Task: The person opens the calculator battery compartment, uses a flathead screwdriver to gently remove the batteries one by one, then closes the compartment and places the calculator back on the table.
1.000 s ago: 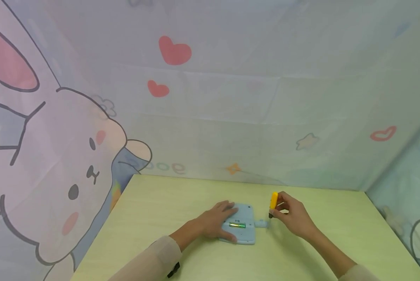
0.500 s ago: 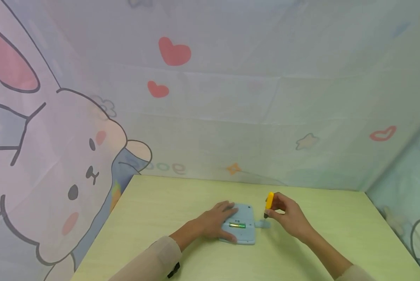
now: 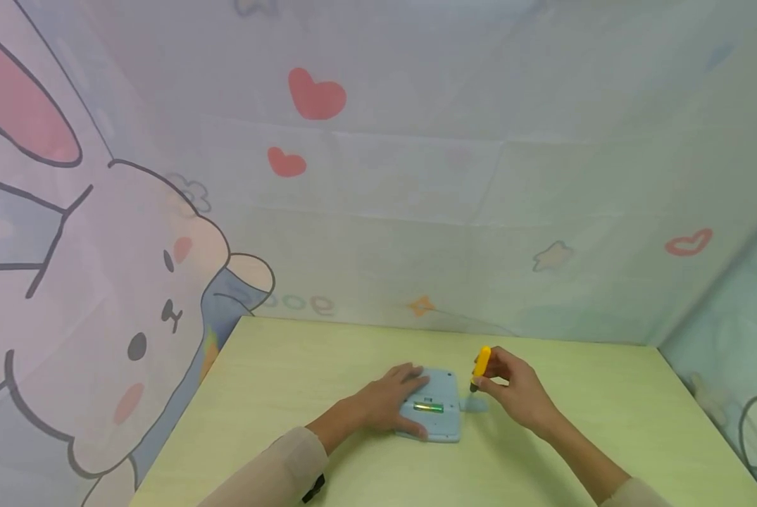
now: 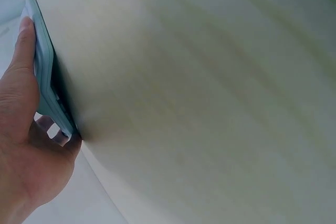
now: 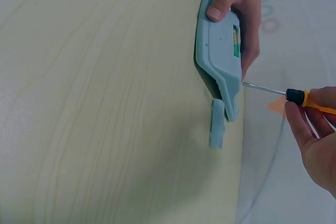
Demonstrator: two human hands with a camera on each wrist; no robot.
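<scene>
A light blue device that looks like a calculator lies back side up on the table, with a green battery showing in its open compartment. My left hand holds the calculator on its left side, thumb near the front edge and fingers across the back. With my right hand I pinch the yellow handle of a screwdriver, tilted over the calculator's right side. Its metal tip appears close to the casing; contact cannot be told. A small light blue piece, perhaps the battery cover, lies beside the calculator's right edge.
The pale wood-patterned table ends at a cloth backdrop printed with a rabbit and hearts. A black object shows partly under the left sleeve. A dark cable hangs at the far right.
My right hand has moved the screwdriver left, toward the calculator, and tilted it more. The left hand and the calculator have stayed in place.
</scene>
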